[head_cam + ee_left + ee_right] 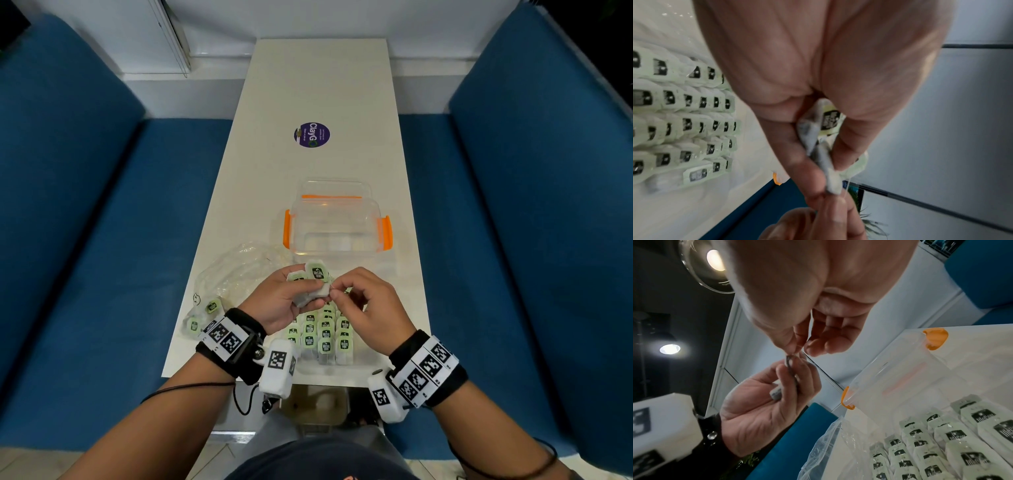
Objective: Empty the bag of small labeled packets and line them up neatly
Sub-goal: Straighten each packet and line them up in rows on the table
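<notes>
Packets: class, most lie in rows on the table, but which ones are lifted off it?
The small bunch of packets gripped in the left hand, raised above the rows. The right hand pinches at its edge.

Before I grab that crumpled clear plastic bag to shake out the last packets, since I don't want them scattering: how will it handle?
The crumpled clear plastic bag looks thin and creased, so it will probably flop and collapse rather than hold shape. It seems very light; the two green-labelled packets still inside likely weigh more than it and may slide toward whichever end hangs lowest. Its glossy film could be slippery.
</notes>
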